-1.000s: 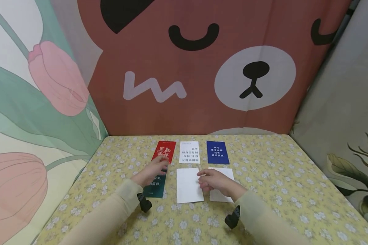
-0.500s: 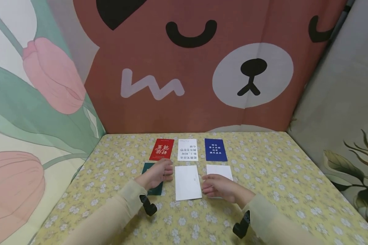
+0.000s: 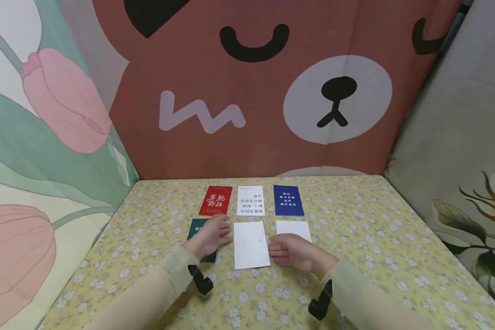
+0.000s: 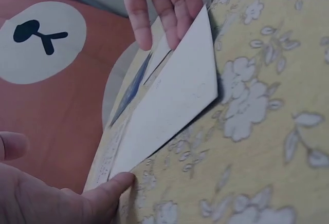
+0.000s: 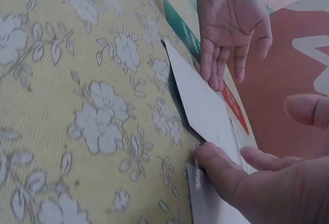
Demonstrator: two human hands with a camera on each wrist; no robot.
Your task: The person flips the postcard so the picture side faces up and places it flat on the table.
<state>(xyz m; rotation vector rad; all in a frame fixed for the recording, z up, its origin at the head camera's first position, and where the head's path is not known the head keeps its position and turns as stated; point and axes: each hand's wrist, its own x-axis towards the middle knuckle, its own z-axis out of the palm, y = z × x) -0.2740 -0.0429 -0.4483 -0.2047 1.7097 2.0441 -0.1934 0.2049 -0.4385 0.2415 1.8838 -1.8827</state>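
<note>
Two hands flank a blank-looking white card (image 3: 250,247) lying in the front row on the table. At its left edge is my left hand (image 3: 210,234), fingers extended and relaxed, covering part of a dark green card (image 3: 197,225). My right hand (image 3: 299,253) lies along the opposite edge, fingers loosely bent and palm inward, hiding much of a second white card (image 3: 293,227). In the left wrist view, a left fingertip reaches the corner of the white card (image 4: 175,90). The right wrist view shows right fingertips right at the edge of that card (image 5: 198,98). Neither hand grips anything.
A back row holds a red card (image 3: 216,200), a white card with printed characters (image 3: 250,200) and a blue card (image 3: 288,200). They lie on a yellow floral tablecloth (image 3: 354,256). Behind the table hangs a bear-print cloth (image 3: 189,156).
My left hand has shifted off the red card toward the middle white card's left edge. The right hand has drawn back slightly from over that card to its right edge. The cards keep their arrangement.
</note>
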